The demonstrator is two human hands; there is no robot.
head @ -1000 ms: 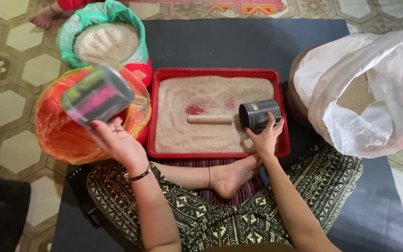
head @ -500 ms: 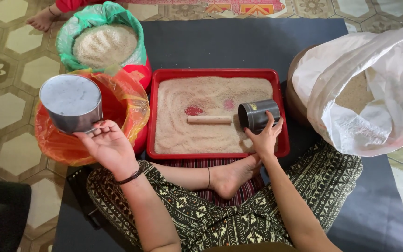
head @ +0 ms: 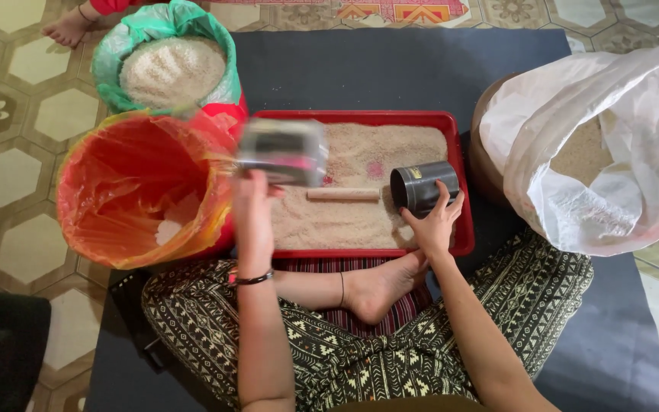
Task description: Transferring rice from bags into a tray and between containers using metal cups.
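White translucent plastic forms the biggest thing here, a sack of brownish grain standing just right of the red tray. An orange plastic bag lining a bucket stands open against the tray's left edge, with a few pale scraps at its bottom. Beyond the tray's far left corner sits a green-lined bag of white rice, touching the orange one. The tray itself lies on a dark mat, filled with a layer of sandy grain, with a small wooden rod lying near its middle.

The left hand is raised over the tray's left edge, fingers wrapped around a grey tin can that is tipped on its side and blurred by motion; the grip is closed firmly about it. The right hand rests at the tray's near right part, fingers curled halfway round a smaller dark can that lies tilted on the grain, mouth towards the rod. A bare foot lies just in front of the tray's near rim.
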